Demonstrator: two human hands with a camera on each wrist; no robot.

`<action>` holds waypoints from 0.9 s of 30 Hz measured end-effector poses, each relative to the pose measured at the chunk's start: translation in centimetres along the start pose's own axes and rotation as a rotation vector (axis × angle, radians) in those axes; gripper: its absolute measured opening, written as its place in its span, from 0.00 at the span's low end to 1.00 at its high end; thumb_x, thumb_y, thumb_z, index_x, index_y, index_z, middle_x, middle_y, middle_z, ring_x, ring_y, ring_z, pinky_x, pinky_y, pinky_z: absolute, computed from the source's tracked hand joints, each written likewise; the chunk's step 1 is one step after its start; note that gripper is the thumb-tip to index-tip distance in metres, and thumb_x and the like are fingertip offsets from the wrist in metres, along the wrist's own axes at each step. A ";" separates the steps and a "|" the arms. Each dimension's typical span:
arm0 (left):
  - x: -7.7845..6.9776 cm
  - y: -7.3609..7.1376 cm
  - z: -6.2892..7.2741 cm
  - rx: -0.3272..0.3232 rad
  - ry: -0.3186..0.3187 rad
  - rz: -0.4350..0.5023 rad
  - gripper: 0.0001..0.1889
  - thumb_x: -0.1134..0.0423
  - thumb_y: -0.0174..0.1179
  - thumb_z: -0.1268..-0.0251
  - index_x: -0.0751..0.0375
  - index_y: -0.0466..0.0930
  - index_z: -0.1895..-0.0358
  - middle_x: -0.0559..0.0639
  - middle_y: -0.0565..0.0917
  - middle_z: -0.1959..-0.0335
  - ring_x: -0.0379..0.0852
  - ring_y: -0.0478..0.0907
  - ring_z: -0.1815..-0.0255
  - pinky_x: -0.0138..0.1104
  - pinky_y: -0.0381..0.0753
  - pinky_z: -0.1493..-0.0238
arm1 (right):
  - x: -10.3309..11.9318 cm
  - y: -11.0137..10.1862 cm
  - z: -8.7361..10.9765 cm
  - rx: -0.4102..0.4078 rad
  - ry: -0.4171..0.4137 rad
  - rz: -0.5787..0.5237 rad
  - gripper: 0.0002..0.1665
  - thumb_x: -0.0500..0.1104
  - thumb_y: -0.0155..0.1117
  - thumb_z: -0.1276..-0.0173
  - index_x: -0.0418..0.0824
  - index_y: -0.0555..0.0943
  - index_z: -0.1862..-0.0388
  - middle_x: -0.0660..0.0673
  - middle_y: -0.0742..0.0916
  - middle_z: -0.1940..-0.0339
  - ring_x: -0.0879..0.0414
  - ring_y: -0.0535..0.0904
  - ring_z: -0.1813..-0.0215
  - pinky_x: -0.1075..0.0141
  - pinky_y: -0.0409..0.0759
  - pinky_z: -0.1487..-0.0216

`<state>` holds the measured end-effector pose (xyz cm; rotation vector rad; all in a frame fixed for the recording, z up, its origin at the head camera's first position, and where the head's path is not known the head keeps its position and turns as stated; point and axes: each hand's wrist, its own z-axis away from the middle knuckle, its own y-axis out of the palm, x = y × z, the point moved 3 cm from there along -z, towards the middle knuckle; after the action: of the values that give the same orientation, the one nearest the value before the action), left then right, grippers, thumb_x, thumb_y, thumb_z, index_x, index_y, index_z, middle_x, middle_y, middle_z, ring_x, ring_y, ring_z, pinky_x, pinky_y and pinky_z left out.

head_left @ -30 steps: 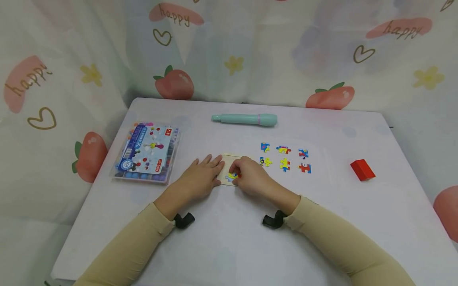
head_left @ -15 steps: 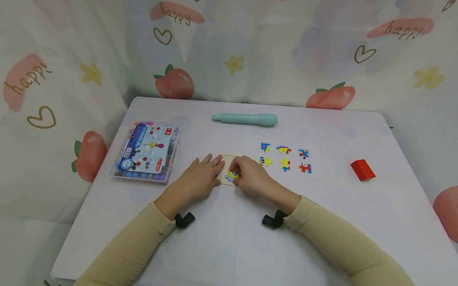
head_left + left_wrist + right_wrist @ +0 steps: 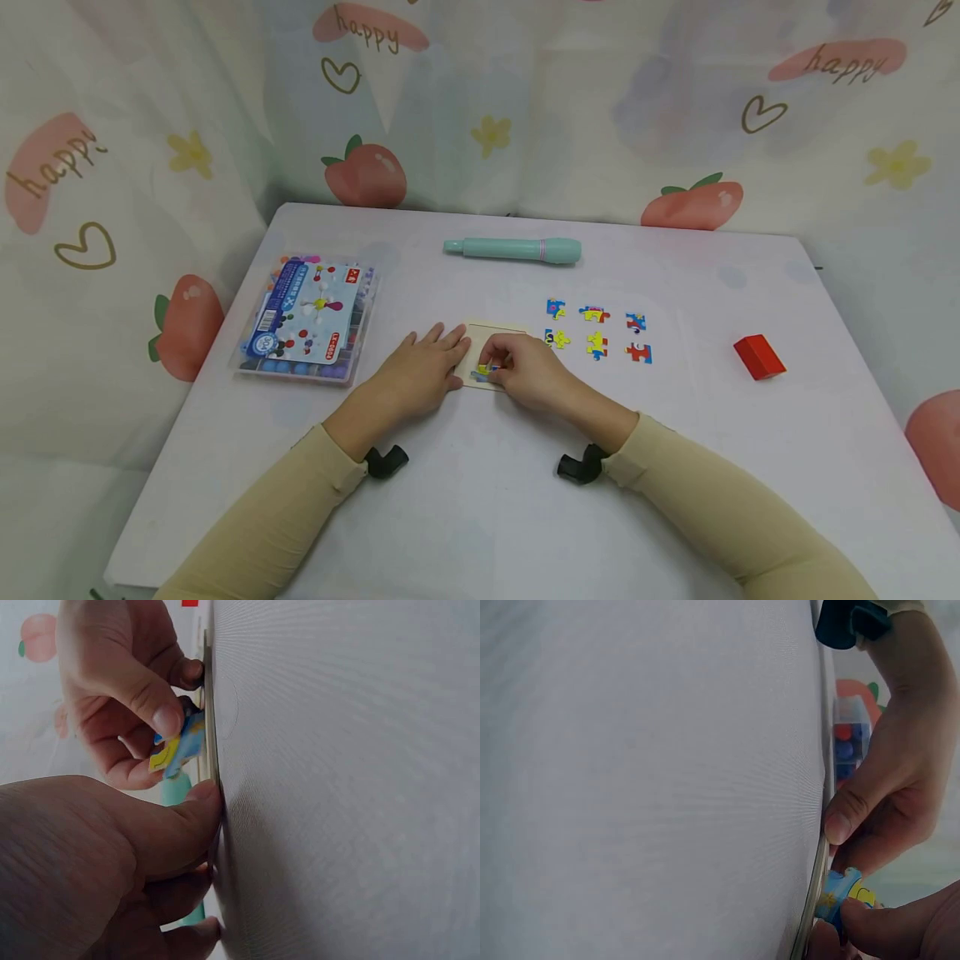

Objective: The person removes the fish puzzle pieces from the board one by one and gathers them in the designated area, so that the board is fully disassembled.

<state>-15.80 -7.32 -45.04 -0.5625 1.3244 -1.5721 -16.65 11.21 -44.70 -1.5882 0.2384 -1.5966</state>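
Observation:
A small pale puzzle board [image 3: 474, 337] lies on the table between the hands. My left hand [image 3: 424, 373] rests on its left edge, fingers spread and thumb near the lower corner. Over the board, my right hand [image 3: 531, 372] pinches a blue and yellow puzzle piece [image 3: 176, 750] between thumb and fingers. In the left wrist view the piece stands tilted against the board's face. The right wrist view shows the piece's blue side [image 3: 832, 896] beside the right thumb. The fingers hide part of the piece and the board's right side.
Several loose puzzle pieces [image 3: 597, 343] lie in two rows to the right of the board. A clear box of coloured beads [image 3: 303, 317] stands at the left. A mint-green pen-like tube [image 3: 512, 250] lies at the back, and a red block [image 3: 760, 357] sits far right.
The right wrist has shifted slightly to the right, and less of the puzzle piece's coloured face shows between the fingers. My left hand stays in place on the board.

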 end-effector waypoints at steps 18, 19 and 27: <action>-0.2 -0.2 0.1 0.011 -0.003 0.000 0.36 0.47 0.58 0.17 0.50 0.59 0.13 0.46 0.54 0.09 0.58 0.51 0.09 0.63 0.55 0.13 | -0.4 -2.3 0.9 0.083 0.075 -0.275 0.10 0.30 0.73 0.33 0.43 0.89 0.57 0.43 0.82 0.61 0.50 0.82 0.67 0.61 0.90 0.64; -0.2 -0.2 0.1 0.011 -0.003 -0.005 0.36 0.47 0.58 0.17 0.50 0.59 0.13 0.46 0.54 0.09 0.58 0.51 0.09 0.63 0.55 0.13 | -0.5 -2.5 1.1 0.081 0.075 -0.272 0.10 0.30 0.74 0.33 0.43 0.89 0.57 0.43 0.82 0.62 0.50 0.82 0.67 0.62 0.89 0.64; 0.0 0.1 0.0 0.007 -0.007 -0.016 0.37 0.47 0.58 0.17 0.50 0.57 0.12 0.46 0.53 0.09 0.58 0.50 0.08 0.63 0.54 0.13 | -2.6 -4.9 3.2 0.070 0.138 -0.280 0.09 0.30 0.73 0.32 0.39 0.91 0.55 0.43 0.81 0.64 0.49 0.88 0.65 0.59 0.92 0.58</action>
<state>-15.77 -7.25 -45.16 -0.5755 1.3119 -1.5856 -16.34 17.30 -42.78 -1.5095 0.0329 -1.9113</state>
